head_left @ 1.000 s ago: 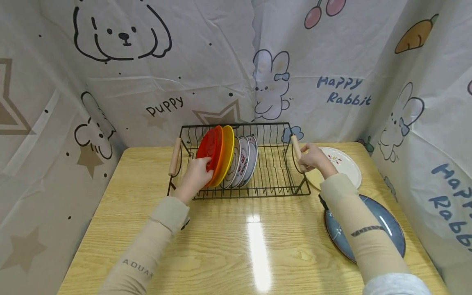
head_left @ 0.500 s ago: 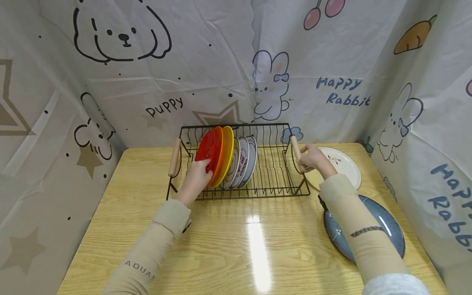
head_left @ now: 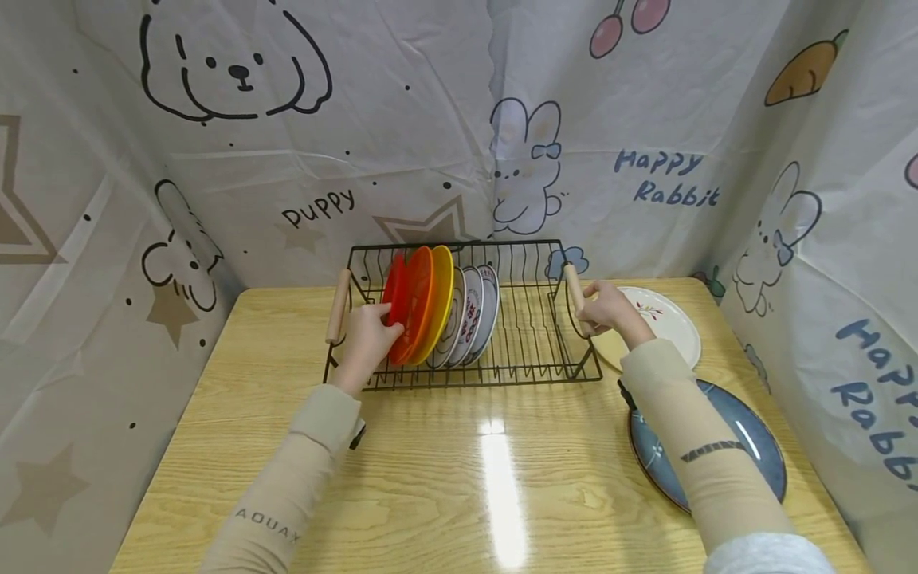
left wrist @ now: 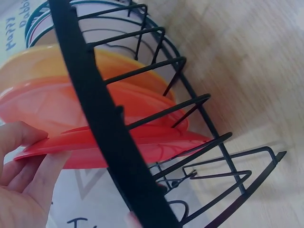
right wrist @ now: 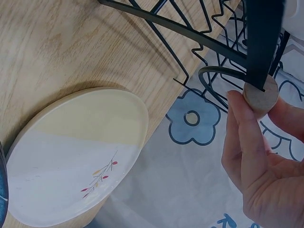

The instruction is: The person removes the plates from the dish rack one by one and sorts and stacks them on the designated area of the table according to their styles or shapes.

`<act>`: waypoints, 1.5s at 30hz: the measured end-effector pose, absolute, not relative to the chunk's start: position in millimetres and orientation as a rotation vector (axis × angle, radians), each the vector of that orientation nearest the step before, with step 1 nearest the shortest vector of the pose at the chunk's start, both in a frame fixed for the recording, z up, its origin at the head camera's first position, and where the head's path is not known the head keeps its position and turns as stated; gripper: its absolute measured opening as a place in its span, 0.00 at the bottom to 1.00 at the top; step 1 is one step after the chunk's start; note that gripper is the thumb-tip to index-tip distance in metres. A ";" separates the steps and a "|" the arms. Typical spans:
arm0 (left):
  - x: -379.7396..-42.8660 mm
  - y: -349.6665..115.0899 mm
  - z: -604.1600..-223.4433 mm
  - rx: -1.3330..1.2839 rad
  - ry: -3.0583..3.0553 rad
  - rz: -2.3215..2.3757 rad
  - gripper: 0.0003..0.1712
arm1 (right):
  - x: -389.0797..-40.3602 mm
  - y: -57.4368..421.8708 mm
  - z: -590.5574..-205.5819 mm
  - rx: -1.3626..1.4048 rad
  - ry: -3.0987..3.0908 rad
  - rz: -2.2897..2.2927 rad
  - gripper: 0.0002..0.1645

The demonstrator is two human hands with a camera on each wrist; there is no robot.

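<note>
A black wire dish rack (head_left: 502, 242) stands against the back of the table. My left hand (head_left: 367, 339) pinches the red plate (left wrist: 137, 151), thumb on one face and fingers on the other, at the rack's left end. This plate stands on edge, a little apart from the orange plate (head_left: 423, 295). Beyond the orange one come a yellow plate (head_left: 444, 291) and several white patterned plates (head_left: 491, 319), all upright in the slots. At the other end my right hand (head_left: 610, 307) holds the rack's right wooden handle (right wrist: 261, 96) between thumb and fingers.
A cream-and-white plate (head_left: 674, 327) with a sprig pattern lies right of the rack. Nearer to me is a large blue plate (head_left: 753, 446), partly covered by my right forearm. Another wooden handle (head_left: 339, 307) is on the rack's left side. A printed cloth (head_left: 402, 159) hangs behind.
My left hand has shifted slightly left with the red plate, which now stands farther from the orange plate, baring more of its face. My right hand stays on the handle.
</note>
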State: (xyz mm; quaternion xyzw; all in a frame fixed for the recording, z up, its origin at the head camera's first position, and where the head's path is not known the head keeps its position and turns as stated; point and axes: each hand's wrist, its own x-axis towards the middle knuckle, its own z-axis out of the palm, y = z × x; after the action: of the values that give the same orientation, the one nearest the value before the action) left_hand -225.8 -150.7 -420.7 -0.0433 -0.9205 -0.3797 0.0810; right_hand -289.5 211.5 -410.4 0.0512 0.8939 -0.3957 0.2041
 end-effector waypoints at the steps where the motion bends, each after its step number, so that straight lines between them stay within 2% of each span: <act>1: -226.2 -151.7 -419.5 -0.120 -2.751 -1.131 0.16 | -289.8 211.5 -410.8 0.141 2.491 -1.104 0.28; 8: -228.5 -156.3 -408.9 -0.029 -2.770 -1.119 0.17 | -293.0 213.4 -415.2 0.136 2.495 -1.098 0.27; 17: -229.0 -162.1 -395.3 -0.018 -2.743 -1.131 0.12 | -292.5 213.3 -414.8 0.140 2.492 -1.103 0.27; 31: -226.6 -170.4 -355.1 -0.056 -2.574 -1.296 0.15 | -292.1 213.3 -413.5 0.133 2.490 -1.097 0.28; 45: -226.6 -194.2 -328.4 -0.091 -2.552 -1.121 0.17 | -292.9 212.8 -414.6 0.147 2.487 -1.097 0.28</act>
State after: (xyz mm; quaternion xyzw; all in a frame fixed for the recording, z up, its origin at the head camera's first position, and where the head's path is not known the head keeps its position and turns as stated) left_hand -226.6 -194.2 -328.4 -0.0320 -0.9009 -0.3956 0.1757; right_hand -292.9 212.8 -414.6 0.0529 0.8935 -0.3943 0.2083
